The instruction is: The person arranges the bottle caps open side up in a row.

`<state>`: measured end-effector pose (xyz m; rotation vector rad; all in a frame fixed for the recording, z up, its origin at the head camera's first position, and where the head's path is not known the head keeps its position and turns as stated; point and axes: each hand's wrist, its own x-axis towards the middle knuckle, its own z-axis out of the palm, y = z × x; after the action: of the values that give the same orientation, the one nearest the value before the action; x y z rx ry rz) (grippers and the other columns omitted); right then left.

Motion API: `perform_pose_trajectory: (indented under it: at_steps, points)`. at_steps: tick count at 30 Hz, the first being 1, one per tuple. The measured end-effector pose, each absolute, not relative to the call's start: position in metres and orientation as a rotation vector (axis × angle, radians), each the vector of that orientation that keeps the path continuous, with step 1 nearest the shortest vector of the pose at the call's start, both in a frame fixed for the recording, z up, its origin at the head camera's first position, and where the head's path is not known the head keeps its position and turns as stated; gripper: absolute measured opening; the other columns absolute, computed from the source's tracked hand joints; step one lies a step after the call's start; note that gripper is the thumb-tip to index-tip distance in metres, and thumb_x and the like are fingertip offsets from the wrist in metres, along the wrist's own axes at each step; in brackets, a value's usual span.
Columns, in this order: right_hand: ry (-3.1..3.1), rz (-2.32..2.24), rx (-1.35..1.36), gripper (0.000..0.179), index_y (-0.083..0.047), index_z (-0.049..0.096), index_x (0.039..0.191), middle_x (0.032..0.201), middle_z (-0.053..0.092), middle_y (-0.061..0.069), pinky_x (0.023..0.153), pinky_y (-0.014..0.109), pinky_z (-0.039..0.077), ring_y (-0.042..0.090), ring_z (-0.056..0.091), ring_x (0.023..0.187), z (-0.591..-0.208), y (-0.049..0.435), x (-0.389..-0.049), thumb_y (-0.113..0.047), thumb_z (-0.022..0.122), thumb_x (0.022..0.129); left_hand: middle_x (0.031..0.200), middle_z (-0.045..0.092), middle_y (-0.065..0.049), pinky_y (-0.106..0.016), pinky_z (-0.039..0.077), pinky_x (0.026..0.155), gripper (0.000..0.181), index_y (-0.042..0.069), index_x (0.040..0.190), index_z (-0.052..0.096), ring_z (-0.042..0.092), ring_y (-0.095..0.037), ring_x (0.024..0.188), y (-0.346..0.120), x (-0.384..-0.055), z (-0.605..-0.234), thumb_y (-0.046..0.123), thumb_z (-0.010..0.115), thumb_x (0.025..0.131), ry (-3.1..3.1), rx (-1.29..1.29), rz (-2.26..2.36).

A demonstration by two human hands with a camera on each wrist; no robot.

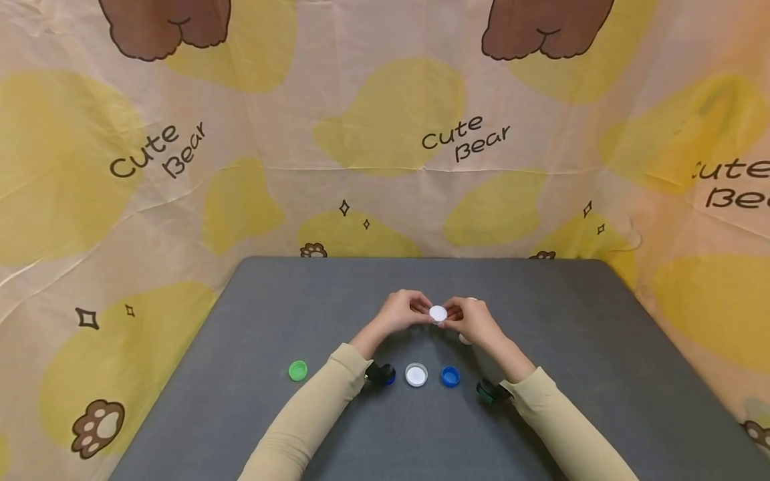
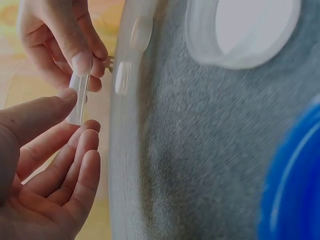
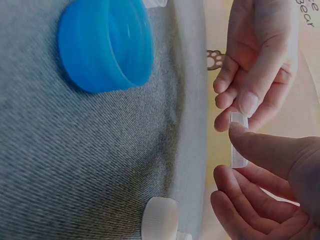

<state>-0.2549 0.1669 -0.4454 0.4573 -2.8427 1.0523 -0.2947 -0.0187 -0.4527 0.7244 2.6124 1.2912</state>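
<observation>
Between my two hands I hold a round white bottle cap [image 1: 438, 313] above the far half of the table. My left hand [image 1: 402, 312] pinches one side of it with thumb and fingers, and my right hand [image 1: 477, 319] pinches the opposite side. Seen from the left wrist, the cap [image 2: 78, 99] is edge-on, showing a finely ridged side. The right wrist view shows the thumb of my right hand [image 3: 270, 185] on the same cap [image 3: 239, 142]. Another white cap [image 1: 465, 339] lies just below my right hand, partly hidden by it.
On the grey table [image 1: 271, 300], a green cap [image 1: 297, 371], a larger white cap [image 1: 416, 375] and a blue cap [image 1: 450, 377] lie nearer me. Another blue cap [image 1: 391, 379] is mostly hidden by my left wrist camera. A patterned cloth [image 1: 373, 120] hangs behind the table.
</observation>
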Motion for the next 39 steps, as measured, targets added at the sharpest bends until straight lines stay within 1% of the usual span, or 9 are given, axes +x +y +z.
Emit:
perform_pose_trajectory:
  at_steps: [7,20,26,31,39]
  points:
    - [-2.843,1.041,0.466,0.028,-0.007,0.064,0.090,0.078,0.065,0.002,0.060,0.022,0.050,0.011,0.062,0.069,-0.446,0.171,-0.242,-0.021,0.076,0.068,0.076,0.067,0.005,-0.019,0.046,0.060,0.023,0.014,0.088,0.066,0.061,-0.002,0.067,-0.017,-0.283,-0.455,0.026,0.075,0.070,2.592,0.757,1.294]
    - [-2.833,1.040,0.534,0.029,-0.009,0.065,0.090,0.077,0.065,0.000,0.061,0.021,0.049,0.008,0.060,0.068,-0.448,0.183,-0.225,-0.024,0.076,0.068,0.076,0.067,0.004,-0.020,0.048,0.058,0.021,0.015,0.087,0.065,0.063,-0.006,0.069,-0.010,-0.269,-0.459,0.024,0.075,0.070,2.520,0.803,1.332]
    - [-2.847,1.017,0.593,0.030,-0.009,0.064,0.090,0.076,0.064,-0.001,0.060,0.019,0.048,0.007,0.059,0.066,-0.450,0.189,-0.219,-0.027,0.075,0.068,0.076,0.067,0.003,-0.019,0.047,0.057,0.024,0.012,0.091,0.065,0.062,-0.004,0.067,-0.007,-0.261,-0.460,0.023,0.074,0.071,2.490,0.853,1.334]
    - [-2.857,1.027,0.649,0.032,-0.007,0.064,0.091,0.077,0.064,0.001,0.059,0.018,0.047,0.008,0.058,0.067,-0.449,0.193,-0.215,-0.028,0.073,0.070,0.075,0.067,0.005,-0.019,0.047,0.055,0.025,0.014,0.092,0.065,0.061,-0.002,0.066,-0.005,-0.257,-0.464,0.025,0.073,0.072,2.478,0.873,1.320]
    - [-2.855,1.038,0.709,0.030,-0.009,0.064,0.093,0.077,0.064,-0.002,0.060,0.018,0.047,0.007,0.058,0.067,-0.451,0.202,-0.209,-0.027,0.073,0.070,0.074,0.066,0.005,-0.017,0.046,0.056,0.025,0.014,0.092,0.065,0.060,0.000,0.064,0.000,-0.249,-0.467,0.025,0.073,0.071,2.486,0.903,1.304]
